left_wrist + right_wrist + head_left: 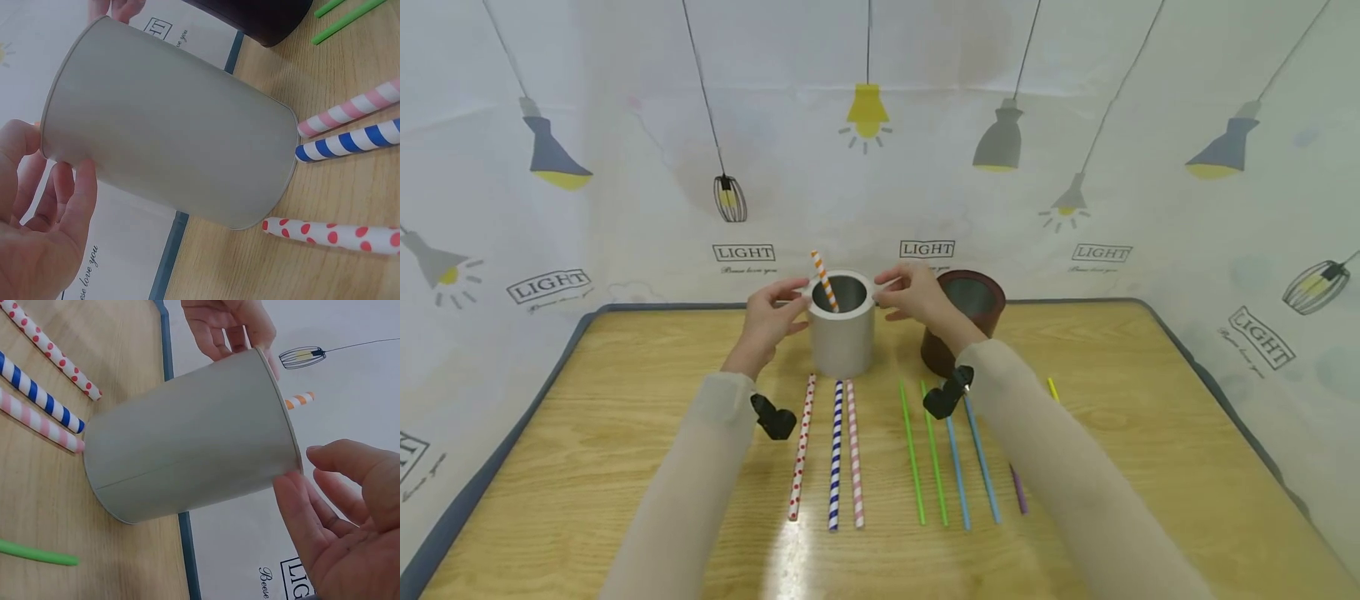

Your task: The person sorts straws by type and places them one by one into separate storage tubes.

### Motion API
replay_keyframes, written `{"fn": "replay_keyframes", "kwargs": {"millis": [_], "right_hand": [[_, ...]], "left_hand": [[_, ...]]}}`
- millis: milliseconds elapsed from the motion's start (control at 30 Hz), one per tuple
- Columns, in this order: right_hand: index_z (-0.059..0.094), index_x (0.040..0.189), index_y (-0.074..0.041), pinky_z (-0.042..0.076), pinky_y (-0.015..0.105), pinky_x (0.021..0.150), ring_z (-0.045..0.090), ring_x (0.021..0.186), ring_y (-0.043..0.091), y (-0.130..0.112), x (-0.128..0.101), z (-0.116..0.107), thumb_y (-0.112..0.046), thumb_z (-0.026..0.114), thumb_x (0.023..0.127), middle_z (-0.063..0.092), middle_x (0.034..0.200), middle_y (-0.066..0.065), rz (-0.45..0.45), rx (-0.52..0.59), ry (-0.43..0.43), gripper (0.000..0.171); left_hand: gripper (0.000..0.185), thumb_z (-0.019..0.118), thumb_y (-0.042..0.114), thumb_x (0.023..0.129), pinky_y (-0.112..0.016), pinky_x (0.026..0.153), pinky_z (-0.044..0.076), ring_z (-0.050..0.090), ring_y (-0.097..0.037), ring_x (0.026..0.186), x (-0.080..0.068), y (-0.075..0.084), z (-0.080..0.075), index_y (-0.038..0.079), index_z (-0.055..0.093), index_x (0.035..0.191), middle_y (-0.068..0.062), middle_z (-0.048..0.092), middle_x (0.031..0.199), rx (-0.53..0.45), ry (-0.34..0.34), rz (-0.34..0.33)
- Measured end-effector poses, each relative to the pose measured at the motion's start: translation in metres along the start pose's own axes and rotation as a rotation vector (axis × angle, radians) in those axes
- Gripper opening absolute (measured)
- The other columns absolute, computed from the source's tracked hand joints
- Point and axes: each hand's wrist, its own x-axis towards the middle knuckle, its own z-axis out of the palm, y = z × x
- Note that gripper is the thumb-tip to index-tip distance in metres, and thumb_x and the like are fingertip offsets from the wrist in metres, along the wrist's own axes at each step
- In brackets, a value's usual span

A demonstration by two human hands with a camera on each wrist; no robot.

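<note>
Touched white container point(842, 343) at rim with left hand point(769, 315) and right hand point(919, 293), both spread loosely, stood far on desk point(617, 417), left of brown container point(937, 353), held orange-striped straw point(823, 279) inside.

From the head, we look forward and down, farthest back, across the table point(595, 400) to the far wall point(805, 167). Our tilted wrist views look closely from near left and near right, both sharing the pale canister point(842, 346) and blue-striped straw point(835, 454).

The wood-grain table point(587, 467) carries a pale canister point(842, 343), a dark canister point(936, 353) and straws point(836, 454).
</note>
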Motion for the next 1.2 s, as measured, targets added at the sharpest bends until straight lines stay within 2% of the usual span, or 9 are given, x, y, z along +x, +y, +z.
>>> {"fn": "replay_keyframes", "kwargs": {"millis": [233,300,400,467,600,733,867,967,1200], "right_hand": [[0.055,0.112,0.002,0.054,0.042,0.069,0.060,0.087,0.032,0.010,-0.015,0.007,-0.004,0.064,0.084,0.061,0.092,0.016,-0.004,0.026,-0.034,0.030],[0.054,0.113,0.002,0.054,0.043,0.069,0.061,0.083,0.030,0.013,-0.018,0.009,-0.005,0.063,0.084,0.061,0.093,0.020,-0.012,0.046,-0.035,0.030],[0.054,0.114,0.004,0.053,0.045,0.072,0.060,0.086,0.034,0.016,-0.023,0.011,-0.004,0.062,0.085,0.060,0.097,0.026,0.000,0.066,-0.035,0.031],[0.055,0.114,0.004,0.053,0.045,0.072,0.060,0.086,0.033,0.019,-0.027,0.013,-0.003,0.062,0.084,0.060,0.098,0.026,0.013,0.062,-0.039,0.032],[0.056,0.114,0.005,0.054,0.040,0.069,0.061,0.081,0.029,0.028,-0.033,0.019,-0.001,0.061,0.083,0.062,0.092,0.020,0.039,0.061,-0.051,0.032],[0.055,0.113,0.007,0.053,0.044,0.070,0.059,0.074,0.020,0.040,-0.036,0.029,0.002,0.060,0.083,0.062,0.090,0.020,0.067,0.084,-0.071,0.031],[0.054,0.112,0.007,0.051,0.049,0.075,0.060,0.076,0.022,0.053,-0.040,0.040,0.002,0.060,0.083,0.061,0.088,0.018,0.107,0.098,-0.075,0.030],[0.056,0.110,0.006,0.051,0.049,0.074,0.060,0.076,0.022,0.061,-0.043,0.047,0.001,0.061,0.083,0.060,0.084,0.013,0.140,0.103,-0.063,0.028],[0.060,0.105,0.005,0.053,0.035,0.054,0.056,0.059,0.018,0.074,-0.048,0.062,0.001,0.062,0.081,0.059,0.072,0.007,0.177,0.078,0.005,0.025]], "left_hand": [[0.038,0.060,0.009,0.086,-0.029,0.073,0.053,0.053,-0.019,0.091,0.000,-0.001,-0.002,0.007,0.056,0.124,-0.008,0.047,0.103,0.003,0.009,-0.007],[0.038,0.060,0.009,0.087,-0.029,0.073,0.053,0.054,-0.019,0.091,0.000,-0.001,-0.003,0.007,0.056,0.125,-0.008,0.047,0.104,0.006,0.009,-0.006],[0.038,0.060,0.009,0.087,-0.029,0.073,0.053,0.053,-0.019,0.091,-0.001,0.000,-0.004,0.007,0.056,0.125,-0.008,0.047,0.104,0.005,0.009,-0.009],[0.038,0.059,0.009,0.087,-0.029,0.074,0.053,0.053,-0.018,0.092,-0.001,0.000,-0.004,0.007,0.055,0.125,-0.008,0.046,0.104,0.005,0.003,-0.009],[0.038,0.060,0.009,0.087,-0.029,0.074,0.053,0.052,-0.018,0.092,-0.002,0.001,-0.004,0.006,0.055,0.125,-0.007,0.046,0.103,0.001,0.002,-0.009],[0.038,0.059,0.009,0.087,-0.030,0.073,0.053,0.052,-0.018,0.091,-0.001,0.002,-0.004,0.006,0.056,0.125,-0.007,0.046,0.103,0.004,0.006,-0.005],[0.038,0.060,0.009,0.087,-0.030,0.073,0.053,0.053,-0.018,0.090,-0.001,0.002,-0.003,0.006,0.056,0.124,-0.007,0.047,0.102,0.005,0.005,-0.005],[0.038,0.060,0.009,0.086,-0.030,0.073,0.053,0.053,-0.017,0.090,-0.002,0.002,-0.002,0.007,0.056,0.124,-0.006,0.047,0.101,0.005,0.004,-0.008],[0.038,0.060,0.008,0.086,-0.030,0.073,0.053,0.052,-0.017,0.090,0.000,0.001,0.001,0.006,0.056,0.124,-0.007,0.047,0.102,0.001,0.005,-0.012]]}}
